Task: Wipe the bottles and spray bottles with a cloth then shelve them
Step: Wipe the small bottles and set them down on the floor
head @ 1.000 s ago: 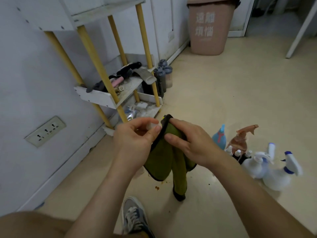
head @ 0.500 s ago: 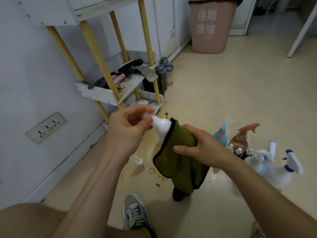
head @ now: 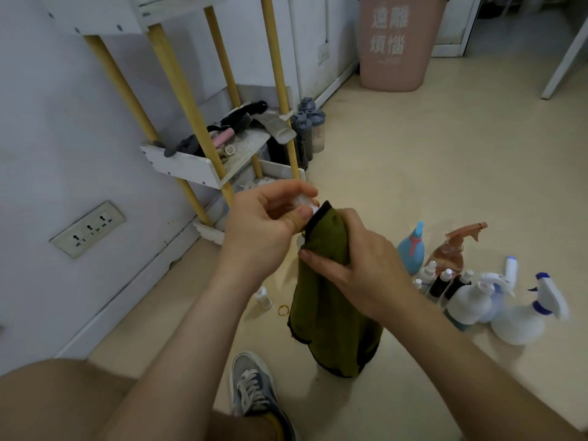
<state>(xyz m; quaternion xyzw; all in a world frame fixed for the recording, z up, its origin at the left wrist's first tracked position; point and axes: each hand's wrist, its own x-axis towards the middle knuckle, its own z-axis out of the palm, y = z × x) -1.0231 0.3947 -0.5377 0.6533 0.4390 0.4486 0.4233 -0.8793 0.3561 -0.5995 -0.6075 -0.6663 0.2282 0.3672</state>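
Head camera looks down on my two hands, held up above the floor (head: 413,154). My left hand (head: 264,224) pinches the white top of a small bottle (head: 304,202) between thumb and forefinger. My right hand (head: 366,265) is curled round the green cloth (head: 331,291), which is wrapped over the body of the bottle. So the bottle is in the air between my hands, near the low shelf (head: 187,168) and not yet on it.

I judge that it is light and made of hard, smooth plastic, so it may slip or turn inside the soft cloth. The narrow top seems the sure place to hold it while the cloth rubs the body. The cloth is limp and hangs down freely, so it needs a full grip.

Almost all of the bottle is hidden under the cloth and my fingers. I cannot tell its shape, or whether the cap is tight. The spray bottles (head: 515,323) on the floor at my right overlap one another, and I cannot count them well.
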